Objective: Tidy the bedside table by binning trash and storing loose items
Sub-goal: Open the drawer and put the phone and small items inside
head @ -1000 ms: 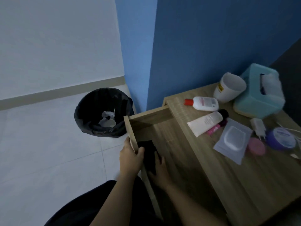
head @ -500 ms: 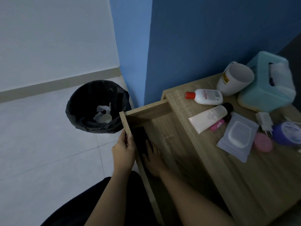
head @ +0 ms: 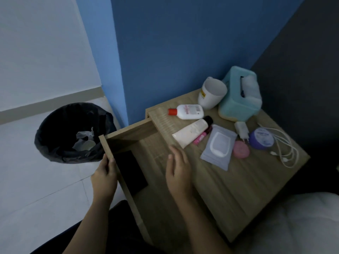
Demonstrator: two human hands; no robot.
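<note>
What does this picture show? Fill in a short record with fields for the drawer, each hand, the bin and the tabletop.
drawer: open, a flat black thing lying inside
left hand: gripping the drawer's front edge
right hand: open, empty, over the drawer near the tabletop's edge
bin: black-lined, on the floor, crumpled white trash inside
tabletop: mug, tissue box, bottle, tube, wipes pack, charger with cable, round tins

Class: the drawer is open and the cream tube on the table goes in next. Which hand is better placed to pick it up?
Right. The right hand is empty and near the cream tube; the left hand grips the drawer front.
</note>
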